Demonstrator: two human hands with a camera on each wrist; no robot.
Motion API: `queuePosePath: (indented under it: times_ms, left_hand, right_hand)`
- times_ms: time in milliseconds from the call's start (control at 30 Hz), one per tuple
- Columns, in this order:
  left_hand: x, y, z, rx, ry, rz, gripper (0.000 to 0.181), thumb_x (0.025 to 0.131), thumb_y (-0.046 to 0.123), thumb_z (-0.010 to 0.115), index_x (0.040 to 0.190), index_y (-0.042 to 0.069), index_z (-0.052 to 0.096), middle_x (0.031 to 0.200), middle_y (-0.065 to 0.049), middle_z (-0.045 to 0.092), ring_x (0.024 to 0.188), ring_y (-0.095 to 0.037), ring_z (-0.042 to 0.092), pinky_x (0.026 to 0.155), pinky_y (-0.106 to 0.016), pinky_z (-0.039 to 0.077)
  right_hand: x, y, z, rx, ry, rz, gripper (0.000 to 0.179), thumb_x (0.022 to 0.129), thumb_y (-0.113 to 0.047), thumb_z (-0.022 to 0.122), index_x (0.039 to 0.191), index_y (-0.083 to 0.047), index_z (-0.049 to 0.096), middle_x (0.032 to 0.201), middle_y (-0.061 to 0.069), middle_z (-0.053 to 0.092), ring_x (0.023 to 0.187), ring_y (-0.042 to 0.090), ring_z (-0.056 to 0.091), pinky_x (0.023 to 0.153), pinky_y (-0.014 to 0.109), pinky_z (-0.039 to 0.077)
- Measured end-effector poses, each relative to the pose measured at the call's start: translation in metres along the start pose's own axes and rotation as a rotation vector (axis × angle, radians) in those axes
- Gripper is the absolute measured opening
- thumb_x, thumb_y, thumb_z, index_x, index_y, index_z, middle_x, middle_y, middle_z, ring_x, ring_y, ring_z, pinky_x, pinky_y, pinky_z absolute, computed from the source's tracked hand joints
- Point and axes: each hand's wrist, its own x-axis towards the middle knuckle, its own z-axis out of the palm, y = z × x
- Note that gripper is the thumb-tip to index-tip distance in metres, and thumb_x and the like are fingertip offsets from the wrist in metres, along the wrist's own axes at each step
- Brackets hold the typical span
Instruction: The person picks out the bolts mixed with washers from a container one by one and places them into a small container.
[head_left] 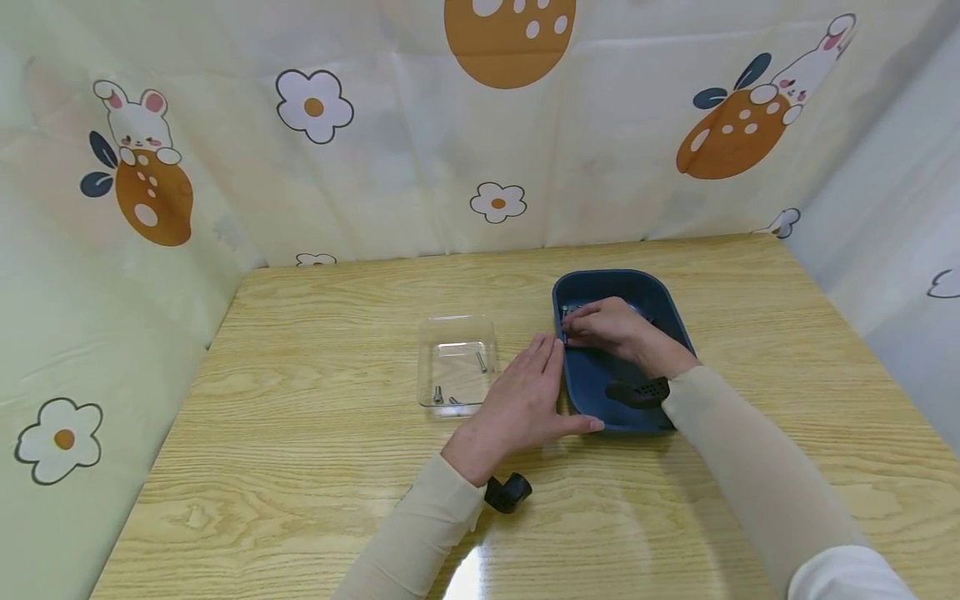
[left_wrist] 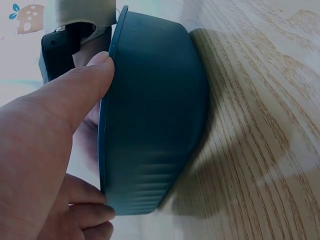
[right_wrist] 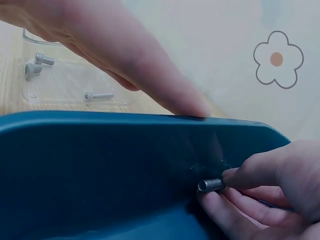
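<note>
A dark blue plastic bin [head_left: 594, 383] lies on the table in the head view. My left hand [head_left: 525, 400] rests along its left side with fingers straight, fingertips at the rim and thumb on the near edge; the left wrist view shows the thumb [left_wrist: 102, 70] at the rim. My right hand [head_left: 611, 325] reaches into the bin near its left wall. In the right wrist view, its thumb and fingers pinch a threaded metal screw [right_wrist: 211, 185], the head end hidden by the fingers. Other small metal pieces lie in the bin's far part, partly covered by this hand.
Left of the bin stands a clear plastic box [head_left: 442, 367] holding 3 metal screws, among them a long thin one [head_left: 482, 362] and a short one [head_left: 438, 394]. My left forearm crosses just right of the box's near corner. A patterned curtain [head_left: 390, 167] hangs behind the table.
</note>
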Motion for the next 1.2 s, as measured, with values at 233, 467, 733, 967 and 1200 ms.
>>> queuePosePath:
  times_ms: [233,467,733,967,1200]
  left_hand:
    - [0.0,0.0,0.0,-0.008,0.002,0.002,0.112,0.084,0.075,0.054,0.159,0.003,0.012,0.167,-0.014,0.013,0.155,-0.024,0.01,0.125,-0.036,0.019]
    - [-0.002,-0.001,-0.003,-0.025,0.006,-0.014,0.113,0.083,0.075,0.056,0.159,0.004,0.012,0.167,-0.012,0.012,0.156,-0.024,0.01,0.126,-0.036,0.019]
    - [-0.004,-0.004,-0.009,-0.031,0.003,-0.056,0.115,0.082,0.076,0.057,0.159,0.003,0.013,0.167,-0.012,0.014,0.156,-0.023,0.01,0.125,-0.036,0.019]
    - [-0.01,-0.015,-0.017,-0.048,0.006,-0.098,0.116,0.082,0.076,0.058,0.159,0.004,0.011,0.168,-0.011,0.008,0.156,-0.022,0.004,0.126,-0.037,0.017]
    - [-0.018,-0.03,-0.024,-0.058,0.032,-0.122,0.115,0.083,0.075,0.058,0.159,0.003,0.011,0.168,-0.013,0.008,0.156,-0.024,0.004,0.126,-0.037,0.015]
  right_hand:
    - [-0.003,-0.003,-0.005,0.012,-0.002,-0.014,0.04,0.101,-0.005,0.051,0.136,0.013,0.05,0.126,0.019,0.058,0.09,0.006,0.068,0.094,0.029,0.057]
    - [-0.011,-0.01,-0.011,0.026,-0.007,-0.063,0.039,0.1,-0.004,0.052,0.135,0.014,0.051,0.122,0.018,0.063,0.091,0.007,0.07,0.087,0.025,0.058]
    - [-0.022,-0.024,-0.017,0.066,-0.032,-0.115,0.039,0.1,-0.006,0.055,0.133,0.016,0.05,0.099,0.001,0.072,0.09,0.008,0.073,0.085,0.023,0.059]
    - [-0.028,-0.035,-0.018,0.118,-0.06,-0.14,0.04,0.099,-0.005,0.057,0.132,0.015,0.048,0.099,-0.001,0.072,0.094,0.009,0.072,0.087,0.023,0.058]
    - [-0.028,-0.044,-0.01,0.1,-0.071,-0.152,0.039,0.1,-0.008,0.057,0.132,0.013,0.049,0.107,0.003,0.067,0.097,0.009,0.07,0.088,0.022,0.057]
